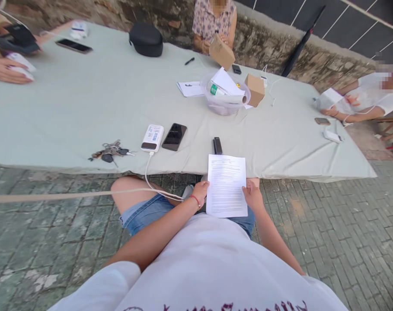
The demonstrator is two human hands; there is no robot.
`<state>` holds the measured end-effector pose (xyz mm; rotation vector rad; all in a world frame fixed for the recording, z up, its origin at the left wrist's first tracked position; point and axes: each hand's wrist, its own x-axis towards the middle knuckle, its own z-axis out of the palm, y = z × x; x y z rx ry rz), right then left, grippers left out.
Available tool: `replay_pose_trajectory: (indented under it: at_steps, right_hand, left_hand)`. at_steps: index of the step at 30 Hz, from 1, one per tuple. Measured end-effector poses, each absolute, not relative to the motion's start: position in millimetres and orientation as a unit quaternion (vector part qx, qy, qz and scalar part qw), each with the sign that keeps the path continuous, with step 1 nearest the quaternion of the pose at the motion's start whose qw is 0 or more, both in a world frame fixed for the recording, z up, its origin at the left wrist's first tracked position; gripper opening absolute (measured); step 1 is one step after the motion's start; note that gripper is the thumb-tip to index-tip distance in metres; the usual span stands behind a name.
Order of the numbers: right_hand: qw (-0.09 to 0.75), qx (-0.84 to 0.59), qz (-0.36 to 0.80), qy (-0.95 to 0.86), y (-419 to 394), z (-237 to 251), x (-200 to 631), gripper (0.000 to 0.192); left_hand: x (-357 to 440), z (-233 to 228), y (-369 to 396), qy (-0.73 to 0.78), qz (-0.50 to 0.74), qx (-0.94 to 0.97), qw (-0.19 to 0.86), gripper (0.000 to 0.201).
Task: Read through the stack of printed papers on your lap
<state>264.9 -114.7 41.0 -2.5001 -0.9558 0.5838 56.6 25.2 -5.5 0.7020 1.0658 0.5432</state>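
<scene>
- White paper, a printed sheet [226,185], is held over the lap by both hands: the left hand [200,191] is closed on its left edge and the right hand [253,196] on its right edge, fingers [250,185] clamped on the paper with the thumbs on top.
- The sheet is held flat and unfolded, its upper edge reaching over the near rim of the table [86,112]; judged from this, the paper is only in hand, and nothing has been folded, signed or put away yet.
- Dense lines of print are seen on the sheet, but none can be read at this size.
- A red band is worn on the left wrist.
- Just beyond the fingers, a small black device [217,145] is laid on the grey-green cloth.
- To the left of the left fingers, a dark phone [174,136] and a white power bank [152,138] lie side by side; a blue label is seen on the power bank, its writing too small to read, and a white cable [151,179] runs down from it.
- Further left, a bunch of keys [110,151] is laid near the edge.
- Well beyond the fingers, a clear bowl [225,106] with papers and a roll is set beside a cardboard box [255,89].
- At the far side, another box is held by a seated person [214,21]; other people's hands are seen at both ends.
</scene>
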Motion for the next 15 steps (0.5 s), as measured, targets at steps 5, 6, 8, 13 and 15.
replay_pose_trajectory:
  at_steps: [5, 6, 8, 13, 15]
  right_hand:
    - [0.287, -0.861, 0.296, -0.299, -109, 45, 258, 0.048]
    - [0.317, -0.848, 0.312, -0.288, -109, 45, 258, 0.046]
    - [0.362, -0.826, 0.34, -0.267, -108, 45, 258, 0.044]
    - [0.388, -0.813, 0.345, -0.264, -105, 45, 256, 0.04]
    - [0.375, -0.818, 0.337, -0.276, -106, 43, 255, 0.038]
  left_hand:
    - [52, 1, 30, 0.495, 0.248, 0.321, 0.768, 0.047]
    - [50, 1, 31, 0.494, 0.253, 0.321, 0.767, 0.047]
    - [48, 2, 33, 0.494, 0.262, 0.322, 0.764, 0.047]
    - [44, 4, 33, 0.496, 0.263, 0.328, 0.76, 0.048]
    - [44, 5, 33, 0.495, 0.265, 0.329, 0.759, 0.048]
